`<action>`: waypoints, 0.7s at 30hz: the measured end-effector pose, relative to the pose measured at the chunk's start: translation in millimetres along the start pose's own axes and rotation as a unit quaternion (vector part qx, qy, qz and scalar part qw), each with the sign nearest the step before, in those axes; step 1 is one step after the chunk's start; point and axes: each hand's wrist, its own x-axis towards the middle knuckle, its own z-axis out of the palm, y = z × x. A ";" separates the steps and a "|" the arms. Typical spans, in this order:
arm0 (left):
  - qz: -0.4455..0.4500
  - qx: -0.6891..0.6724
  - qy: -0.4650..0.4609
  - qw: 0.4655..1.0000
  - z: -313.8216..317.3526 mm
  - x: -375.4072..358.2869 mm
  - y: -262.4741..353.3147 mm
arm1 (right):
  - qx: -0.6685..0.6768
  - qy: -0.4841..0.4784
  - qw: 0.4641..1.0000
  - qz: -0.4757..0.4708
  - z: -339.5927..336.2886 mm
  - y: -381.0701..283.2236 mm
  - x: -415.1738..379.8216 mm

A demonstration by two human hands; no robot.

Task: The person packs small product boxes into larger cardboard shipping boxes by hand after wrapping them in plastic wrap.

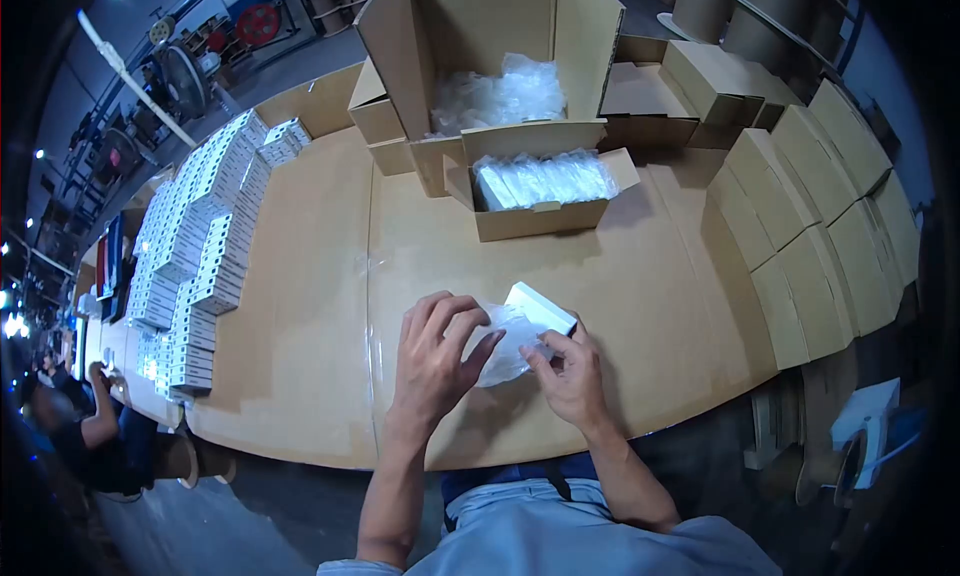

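Observation:
A small white box (541,309) lies on the cardboard-covered table (320,306), partly inside a clear plastic bag (508,344). My left hand (437,359) rests on the bag's left side with fingers spread over it. The bag's right edge, at the box, is pinched by my right hand (571,375). Both hands are close together near the table's front edge.
A small open carton (540,217) with bagged white items sits behind the hands, and a tall open carton (490,56) with plastic bags behind that. Stacks of white boxes (200,246) line the left. Closed brown cartons (820,226) line the right. Another person (90,416) sits far left.

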 end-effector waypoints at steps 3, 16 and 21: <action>-0.010 -0.057 -0.069 0.996 -1.9 3.0 1.6 | -0.049 -0.015 0.999 -0.010 -7.3 -12.4 -0.9; -0.162 -0.144 -0.183 0.959 -1.0 28.4 11.9 | -0.104 -0.148 0.982 -0.052 -26.8 -14.3 1.2; -0.166 -0.217 -0.203 0.940 3.0 24.9 2.3 | -0.122 -0.171 0.978 -0.020 -38.7 -14.1 3.2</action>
